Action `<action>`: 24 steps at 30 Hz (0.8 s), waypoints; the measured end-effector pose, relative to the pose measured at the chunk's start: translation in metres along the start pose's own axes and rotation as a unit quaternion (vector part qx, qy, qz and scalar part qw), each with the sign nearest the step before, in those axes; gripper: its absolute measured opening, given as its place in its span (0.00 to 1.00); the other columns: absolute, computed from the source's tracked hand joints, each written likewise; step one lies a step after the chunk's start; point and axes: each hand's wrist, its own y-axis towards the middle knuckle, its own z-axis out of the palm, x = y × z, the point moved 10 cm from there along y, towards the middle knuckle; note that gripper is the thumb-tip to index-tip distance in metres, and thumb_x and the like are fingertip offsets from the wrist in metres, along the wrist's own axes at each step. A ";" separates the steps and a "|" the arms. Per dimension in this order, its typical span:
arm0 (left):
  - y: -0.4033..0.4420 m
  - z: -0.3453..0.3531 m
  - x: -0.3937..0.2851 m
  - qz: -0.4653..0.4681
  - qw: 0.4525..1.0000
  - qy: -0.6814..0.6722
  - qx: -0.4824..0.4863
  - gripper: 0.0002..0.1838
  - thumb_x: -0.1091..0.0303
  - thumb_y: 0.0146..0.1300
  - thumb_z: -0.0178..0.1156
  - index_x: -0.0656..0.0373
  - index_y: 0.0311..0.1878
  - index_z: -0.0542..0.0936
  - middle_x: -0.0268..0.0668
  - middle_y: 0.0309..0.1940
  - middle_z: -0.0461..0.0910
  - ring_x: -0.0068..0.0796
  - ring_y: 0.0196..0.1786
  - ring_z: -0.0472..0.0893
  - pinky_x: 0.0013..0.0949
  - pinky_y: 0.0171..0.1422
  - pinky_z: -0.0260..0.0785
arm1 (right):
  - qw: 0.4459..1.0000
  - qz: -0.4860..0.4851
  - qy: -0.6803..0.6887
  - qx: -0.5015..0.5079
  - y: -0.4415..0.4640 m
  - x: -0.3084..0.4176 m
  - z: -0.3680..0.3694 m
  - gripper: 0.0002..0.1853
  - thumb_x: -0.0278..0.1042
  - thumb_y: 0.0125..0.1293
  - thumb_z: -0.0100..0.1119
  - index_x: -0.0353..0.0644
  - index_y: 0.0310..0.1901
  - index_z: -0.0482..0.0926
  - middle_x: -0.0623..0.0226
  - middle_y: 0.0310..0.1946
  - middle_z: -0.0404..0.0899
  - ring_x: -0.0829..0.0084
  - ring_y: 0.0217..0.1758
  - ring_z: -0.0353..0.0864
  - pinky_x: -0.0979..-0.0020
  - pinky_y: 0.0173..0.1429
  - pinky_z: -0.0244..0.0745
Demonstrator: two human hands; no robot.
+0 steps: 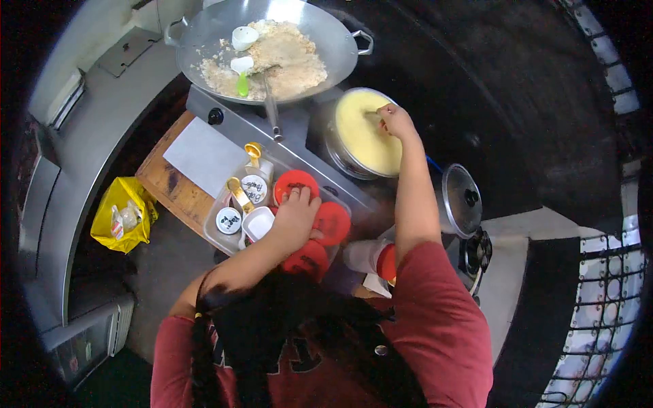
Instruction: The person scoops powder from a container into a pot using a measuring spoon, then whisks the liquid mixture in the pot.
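Yellow bag (109,224), far L of tub (210,221), clear plastic stuff inside; wooden surface (173,183) just L of tub, white board (204,156) flat on it, near tub edge; wok (340,41) beyond tub, holding pale crumbly food (299,61), plus white cup (243,38) and green-handled scoop (243,78); metal turner (270,102) also in wok, handle over rim twd tub.

In tub, L side: two white-lidded jars (255,189), handwriting on lids; yellow-handled scoops (238,192) by them; small white container (258,223) next to these, partly behind my L forearm; in tub, R side: three red lids (332,223), close together, dark writing on at least two.

My L hand (296,217) is on the red lids, fingers bent and spread over the topmost; contact seen, but cannot tell if grip is clamped.

Pot (335,146) beyond tub to R, yellow liquid (357,136) near rim; my R hand (396,122) over it, fingers together on a utensil (372,113) dipping into liquid, lower end hidden; red-lidded jar (364,257) just R of tub, partly behind my R arm; glass lid (457,197) well R of tub, tilted.
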 end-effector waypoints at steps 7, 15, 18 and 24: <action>0.000 -0.002 -0.002 0.001 1.000 -0.013 -0.013 0.43 0.42 0.45 0.74 0.60 0.60 0.73 0.50 0.58 0.70 0.51 0.65 0.70 0.54 0.69 0.66 | 0.958 0.001 -0.234 -0.165 0.015 0.006 -0.033 0.15 0.41 0.66 0.55 0.37 0.40 0.84 0.61 0.25 0.85 0.71 0.29 0.84 0.69 0.35 0.77; -0.005 -0.004 0.000 0.001 0.999 0.004 -0.054 0.43 0.43 0.44 0.75 0.60 0.58 0.73 0.49 0.58 0.70 0.51 0.64 0.71 0.53 0.69 0.67 | 0.938 -0.050 -0.325 0.111 -0.013 0.046 0.007 0.16 0.42 0.66 0.53 0.37 0.40 0.84 0.55 0.28 0.86 0.65 0.28 0.86 0.64 0.38 0.79; -0.003 -0.004 -0.001 -0.003 1.000 -0.004 -0.027 0.43 0.43 0.44 0.75 0.59 0.59 0.73 0.49 0.59 0.70 0.51 0.65 0.71 0.53 0.70 0.66 | 0.960 -0.047 -0.212 -0.179 -0.003 0.036 -0.018 0.16 0.42 0.66 0.55 0.37 0.42 0.83 0.54 0.29 0.87 0.63 0.29 0.87 0.63 0.42 0.79; -0.005 -0.005 0.002 -0.005 0.999 0.001 -0.039 0.43 0.43 0.46 0.75 0.60 0.60 0.72 0.49 0.59 0.70 0.51 0.65 0.71 0.53 0.70 0.65 | 0.992 -0.029 -0.086 0.084 -0.037 0.063 0.017 0.18 0.43 0.66 0.56 0.34 0.43 0.83 0.51 0.29 0.86 0.60 0.31 0.87 0.60 0.42 0.78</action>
